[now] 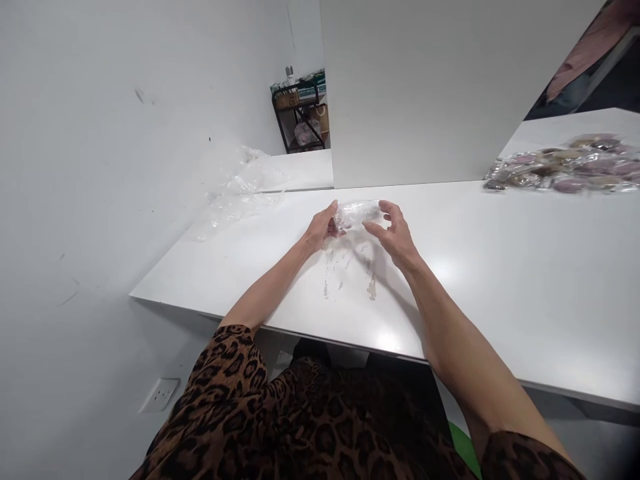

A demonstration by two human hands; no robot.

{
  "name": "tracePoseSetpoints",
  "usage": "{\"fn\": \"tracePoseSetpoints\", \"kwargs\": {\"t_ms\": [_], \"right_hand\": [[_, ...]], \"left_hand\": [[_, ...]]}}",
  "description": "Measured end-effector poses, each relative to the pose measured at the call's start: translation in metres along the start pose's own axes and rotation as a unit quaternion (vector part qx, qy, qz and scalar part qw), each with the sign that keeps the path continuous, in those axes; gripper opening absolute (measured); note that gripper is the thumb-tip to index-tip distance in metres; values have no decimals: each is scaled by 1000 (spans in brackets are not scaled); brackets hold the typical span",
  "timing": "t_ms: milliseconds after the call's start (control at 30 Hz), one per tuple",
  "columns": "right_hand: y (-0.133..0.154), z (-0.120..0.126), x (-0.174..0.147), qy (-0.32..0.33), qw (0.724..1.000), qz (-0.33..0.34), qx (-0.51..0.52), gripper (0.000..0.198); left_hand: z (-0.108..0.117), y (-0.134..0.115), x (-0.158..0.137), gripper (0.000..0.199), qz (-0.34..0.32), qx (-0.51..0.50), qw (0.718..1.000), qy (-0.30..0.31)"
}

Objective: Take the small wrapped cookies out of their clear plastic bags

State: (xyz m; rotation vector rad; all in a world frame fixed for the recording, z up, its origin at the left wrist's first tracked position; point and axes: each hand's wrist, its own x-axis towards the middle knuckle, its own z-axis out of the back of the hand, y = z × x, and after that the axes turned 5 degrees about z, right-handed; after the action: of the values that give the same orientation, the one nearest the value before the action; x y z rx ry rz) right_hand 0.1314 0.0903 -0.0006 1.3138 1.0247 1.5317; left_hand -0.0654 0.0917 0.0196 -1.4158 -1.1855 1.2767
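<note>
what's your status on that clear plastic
Left hand holding clear plastic. Right hand at its other end, grip unclear. Crumpled wrap off left, not in the way.

The table (520, 293) is white, the sleeves (227, 367) leopard-print.

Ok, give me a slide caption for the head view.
Left hand holding clear plastic, right hand at its other end, over a white table.

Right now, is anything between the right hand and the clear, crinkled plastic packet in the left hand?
Nothing visible is in the way: the bare right hand is open at the right end of the clear, crinkled plastic packet; the bare left hand holds its left end.
</note>
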Motion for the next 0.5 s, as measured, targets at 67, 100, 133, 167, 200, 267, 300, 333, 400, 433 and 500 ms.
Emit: {"fn": "tracePoseSetpoints", "kwargs": {"t_ms": [67,100,133,167,200,267,300,333,400,433,500], "right_hand": [[-4,2,3,36,999,6,-9,92],[-6,3,3,48,999,9,-12,96],[-7,3,4,55,998,14,-15,99],[-7,4,4,57,998,22,-20,101],[-8,4,4,58,997,33,-26,103],[-9,6,4,67,996,55,-35,104],[-9,8,5,73,994,66,-39,102],[-10,9,5,77,993,75,-42,98],[-10,11,6,77,992,87,-50,84],[-10,11,5,73,992,90,-55,77],[-10,9,3,66,992,91,-58,65]], "left_hand": [[-4,0,-13,51,-8,-16,1000,16],[-6,1,-17,49,-8,-28,1000,10],[-7,1,-19,47,0,-42,999,-1],[-8,2,-20,46,15,-58,998,-13],[-8,4,-20,46,35,-75,996,-23],[-6,6,-19,46,70,-112,991,-26],[-4,7,-19,47,80,-128,988,-21],[-2,8,-19,47,83,-142,986,-17],[3,10,-19,48,84,-156,984,-9],[5,10,-19,49,88,-160,983,-7],[7,10,-20,54,104,-168,980,2]]}}
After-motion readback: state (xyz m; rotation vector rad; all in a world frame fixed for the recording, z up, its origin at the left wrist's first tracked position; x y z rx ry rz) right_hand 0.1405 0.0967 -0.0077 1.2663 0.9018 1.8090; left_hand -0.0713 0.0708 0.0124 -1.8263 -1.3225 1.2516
